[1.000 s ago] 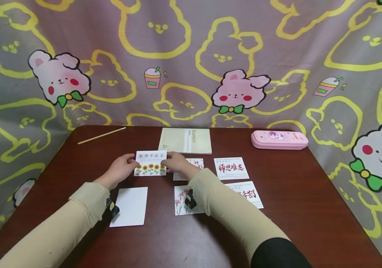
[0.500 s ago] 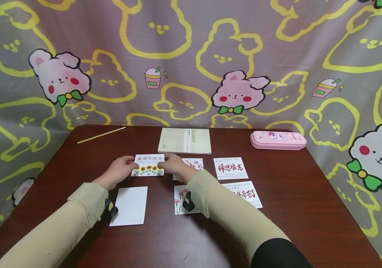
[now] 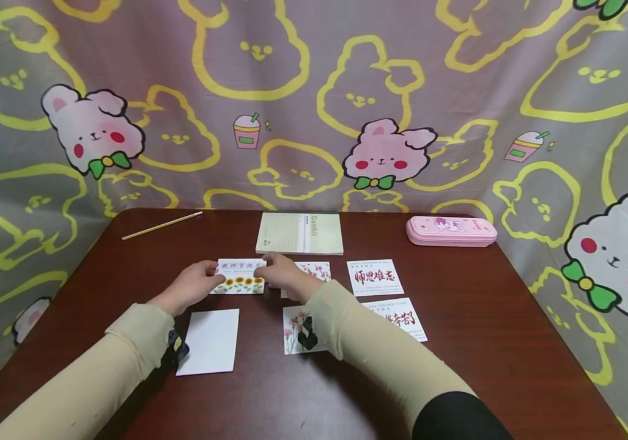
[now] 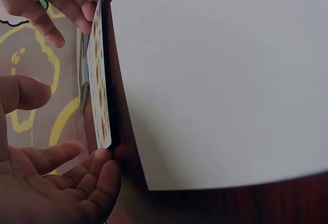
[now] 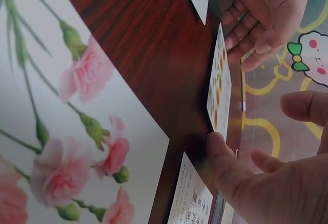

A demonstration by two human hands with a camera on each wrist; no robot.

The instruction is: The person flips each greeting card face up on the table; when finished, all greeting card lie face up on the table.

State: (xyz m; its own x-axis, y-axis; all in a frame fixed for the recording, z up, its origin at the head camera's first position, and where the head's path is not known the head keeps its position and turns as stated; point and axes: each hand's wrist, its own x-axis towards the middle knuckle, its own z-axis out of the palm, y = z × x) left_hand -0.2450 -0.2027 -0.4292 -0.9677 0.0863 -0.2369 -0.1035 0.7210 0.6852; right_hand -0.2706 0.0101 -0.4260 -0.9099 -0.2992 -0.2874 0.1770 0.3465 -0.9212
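A small card (image 3: 241,282) printed with sunflowers and a line of characters lies at the table's middle left, its lower edge toward me. My left hand (image 3: 189,286) is at its left edge, fingertips touching the end of the card (image 4: 101,96) while the thumb stands away. At the right edge is my right hand (image 3: 287,276); its fingertip meets the card's corner in the right wrist view, thumb apart. Nearer me lies a blank white card (image 3: 209,343). Beneath my right forearm a carnation card (image 3: 294,327) is partly hidden.
A card with red blossoms (image 3: 318,270) shows behind my right hand. Two cards with red script, an upper one (image 3: 375,278) and a lower one (image 3: 402,318), lie to the right. Along the back are a pencil (image 3: 162,226), a notepad (image 3: 298,233) and a pink pencil case (image 3: 451,231).
The sunflower card has come down to the table and slightly left, both hands moving with it. The fingers no longer pinch its sides as before. The other cards stay put.
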